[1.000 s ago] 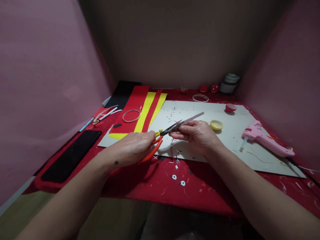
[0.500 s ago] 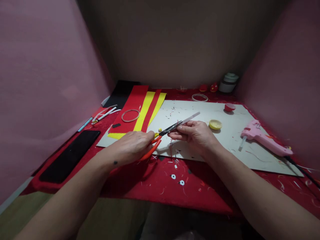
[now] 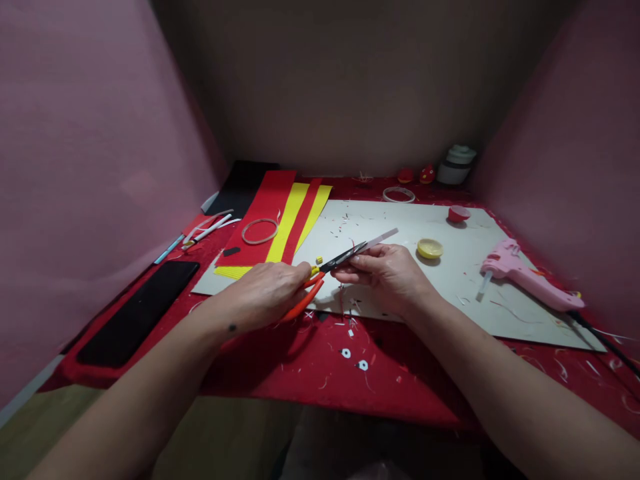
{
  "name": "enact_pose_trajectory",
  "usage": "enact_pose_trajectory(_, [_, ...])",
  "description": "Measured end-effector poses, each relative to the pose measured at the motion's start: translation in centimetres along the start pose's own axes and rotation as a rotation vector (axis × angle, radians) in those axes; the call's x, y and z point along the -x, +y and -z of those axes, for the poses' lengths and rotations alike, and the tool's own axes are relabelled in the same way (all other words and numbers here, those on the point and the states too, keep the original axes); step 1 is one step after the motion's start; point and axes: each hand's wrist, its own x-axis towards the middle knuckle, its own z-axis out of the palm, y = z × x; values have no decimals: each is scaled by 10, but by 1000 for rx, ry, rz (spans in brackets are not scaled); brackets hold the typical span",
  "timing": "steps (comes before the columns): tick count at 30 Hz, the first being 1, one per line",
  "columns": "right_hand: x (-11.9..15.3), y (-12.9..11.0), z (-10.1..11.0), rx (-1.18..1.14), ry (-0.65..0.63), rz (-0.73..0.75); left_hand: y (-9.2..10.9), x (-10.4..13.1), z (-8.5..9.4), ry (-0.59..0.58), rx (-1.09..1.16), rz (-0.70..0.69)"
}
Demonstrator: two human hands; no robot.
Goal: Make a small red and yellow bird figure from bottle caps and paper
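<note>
Wrapped round the orange and yellow handles of a pair of scissors [image 3: 306, 300], my left hand [image 3: 273, 287] is closed at the middle of the table. The dark blades point up and to the right, toward the fingers of my right hand [image 3: 397, 275]. Between its thumb and fingers, that hand pinches a narrow whitish strip [image 3: 385, 237], whose free end sticks out up and right. The blade tips lie against or just beside the strip's lower end; contact is hard to tell. A tiny yellow piece [image 3: 319, 260] shows just above the scissors.
A white board [image 3: 370, 217] lies on the red cloth [image 3: 300, 373]. On it are red and yellow corrugated sheets [image 3: 265, 200], a yellow cup [image 3: 430, 249], a red cup [image 3: 458, 214] and a pink glue gun [image 3: 525, 277]. A black phone [image 3: 140, 313] lies left; two paper eyes [image 3: 354, 359] lie in front.
The scissor blades have shifted slightly right along the strip, and the right fingers have moved a touch left. Both hands keep their hold.
</note>
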Motion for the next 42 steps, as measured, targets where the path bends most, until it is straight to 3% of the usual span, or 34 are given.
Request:
enact_pose_trajectory(9, [1,3,-2,18,-37,-16,7,1,2,22,31,-13])
enact_pose_trajectory(17, [0,5,-1,13,-68,-10,6,-5,-7,80,83,-52])
enact_pose_trajectory(20, [2,3,-1,24,-67,-31,0,-8,-10,220,293,-61])
enact_pose_trajectory(22, [4,0,-1,34,-46,-64,-3,-11,-10,323,559,-29])
enact_pose_trajectory(25, [6,-4,-3,28,-49,-91,1,-16,-5,330,1019,54])
enact_pose_trajectory(28, [8,-5,-5,36,-80,-96,10,-18,-1,303,1292,86])
enact_pose_trajectory(33, [9,-2,-5,53,-142,-123,16,-21,-3,325,1407,125])
enact_pose_trajectory(42, [5,2,-2,53,-83,-52,8,-23,-4,415,1432,181])
